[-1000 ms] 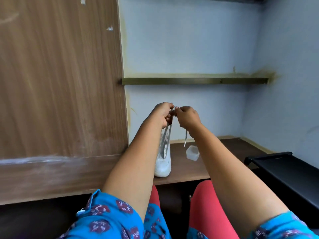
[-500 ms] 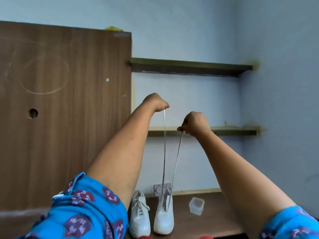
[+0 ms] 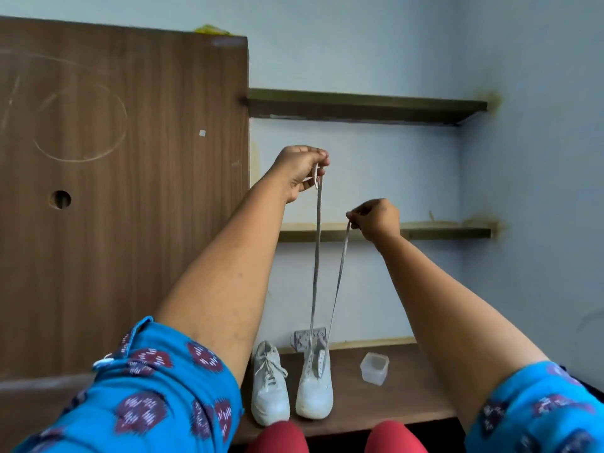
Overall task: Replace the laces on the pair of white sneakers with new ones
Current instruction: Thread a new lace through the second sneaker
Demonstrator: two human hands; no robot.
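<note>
Two white sneakers stand side by side on a brown wooden desk [image 3: 392, 407]. The left sneaker [image 3: 270, 387] has its lace tied. The right sneaker [image 3: 314, 384] has a white lace [image 3: 315, 266] running up out of its lower eyelets in two strands. My left hand [image 3: 302, 170] is raised high and pinches the end of the left strand. My right hand [image 3: 376, 219] is lower and to the right, pinching the end of the other strand. Both strands hang taut above the shoe.
A small clear plastic container [image 3: 374, 367] sits on the desk right of the sneakers. A wall socket [image 3: 309, 338] is behind them. A tall wooden panel [image 3: 124, 191] stands at the left. Two wall shelves [image 3: 359, 107] cross the blue wall.
Both hands have pulled the lace ends upward and apart, drawing the strands long and taut. The camera has tilted up, bringing the second sneaker and upper shelf into view.
</note>
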